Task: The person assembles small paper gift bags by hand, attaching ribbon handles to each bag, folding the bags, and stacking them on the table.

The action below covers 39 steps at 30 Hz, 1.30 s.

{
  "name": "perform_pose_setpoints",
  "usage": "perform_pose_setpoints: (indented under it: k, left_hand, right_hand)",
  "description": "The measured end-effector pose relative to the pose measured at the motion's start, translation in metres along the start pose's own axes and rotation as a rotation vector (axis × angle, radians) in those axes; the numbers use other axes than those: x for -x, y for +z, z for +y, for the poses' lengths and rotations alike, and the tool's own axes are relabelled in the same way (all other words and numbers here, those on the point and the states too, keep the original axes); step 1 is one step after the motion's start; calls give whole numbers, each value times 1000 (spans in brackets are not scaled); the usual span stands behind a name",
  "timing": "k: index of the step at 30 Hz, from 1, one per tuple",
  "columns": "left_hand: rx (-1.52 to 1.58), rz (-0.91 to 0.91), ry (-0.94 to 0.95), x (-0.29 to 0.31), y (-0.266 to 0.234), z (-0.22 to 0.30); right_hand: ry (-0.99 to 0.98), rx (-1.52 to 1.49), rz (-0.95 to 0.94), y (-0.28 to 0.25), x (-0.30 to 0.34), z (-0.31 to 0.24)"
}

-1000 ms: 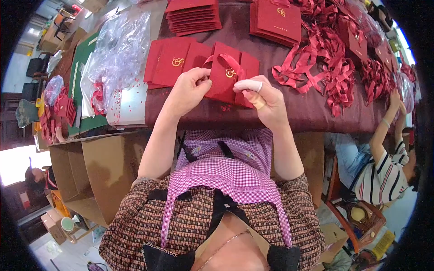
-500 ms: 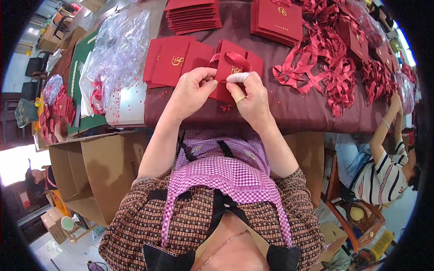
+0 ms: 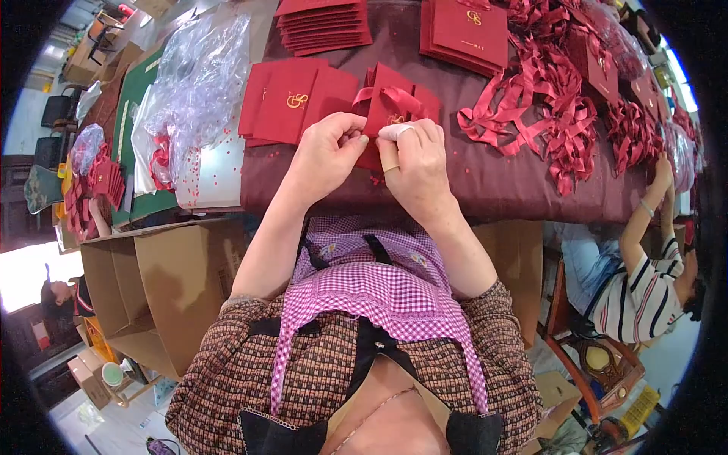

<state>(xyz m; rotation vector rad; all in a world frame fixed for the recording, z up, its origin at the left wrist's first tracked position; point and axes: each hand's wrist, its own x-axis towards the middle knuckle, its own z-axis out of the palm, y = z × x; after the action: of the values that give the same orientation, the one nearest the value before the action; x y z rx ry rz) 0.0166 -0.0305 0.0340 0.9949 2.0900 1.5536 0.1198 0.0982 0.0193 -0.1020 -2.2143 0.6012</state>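
A red paper gift bag [image 3: 387,81] with gold print and a red ribbon handle [image 3: 402,99] lies on the cloth before me. Over its near edge, the thumb and fingertips of my left hand [image 3: 326,158] are pinched together; what they hold is too small to make out. Close beside it, my right hand [image 3: 415,163] has its fingers curled in, with white tape on one finger and a ring-like band on another. Its grip hides whatever it holds. Just left of the bag, several flat red bags [image 3: 284,98] overlap on the cloth.
Stacked red bags [image 3: 322,29] and more bags [image 3: 464,34] stand farther back on the dark red tablecloth [image 3: 485,178]. Loose red ribbons [image 3: 557,129] pile up at right. Clear plastic [image 3: 201,83] lies at left, above an open cardboard box [image 3: 171,292]. Another person [image 3: 637,296] works at right.
My right hand has turned, its fingers curling in more and its back now showing. The left hand stays nearly in place. The ribbon handle has sunk lower over the bag.
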Motion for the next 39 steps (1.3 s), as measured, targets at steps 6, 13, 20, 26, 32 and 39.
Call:
perform_pose_setpoints:
  k: [6, 13, 20, 26, 32, 39]
  left_hand:
    - [43, -8, -7, 0, 2, 1]
    - [76, -10, 8, 1, 6, 1]
    - [-114, 0, 128, 3, 10, 14]
    - [4, -62, 82, 0, 1, 11]
    - [-127, -119, 336, -2, 1, 9]
    - [-183, -144, 404, -3, -4, 18]
  right_hand:
    - [75, -128, -8, -4, 1, 2]
    - [37, -51, 17, -6, 2, 2]
    - [-103, 126, 7, -8, -2, -8]
    - [160, -213, -13, -13, 0, 3]
    - [153, -236, -18, -16, 3, 2]
    - [249, -497, -225, -42, -6, 6]
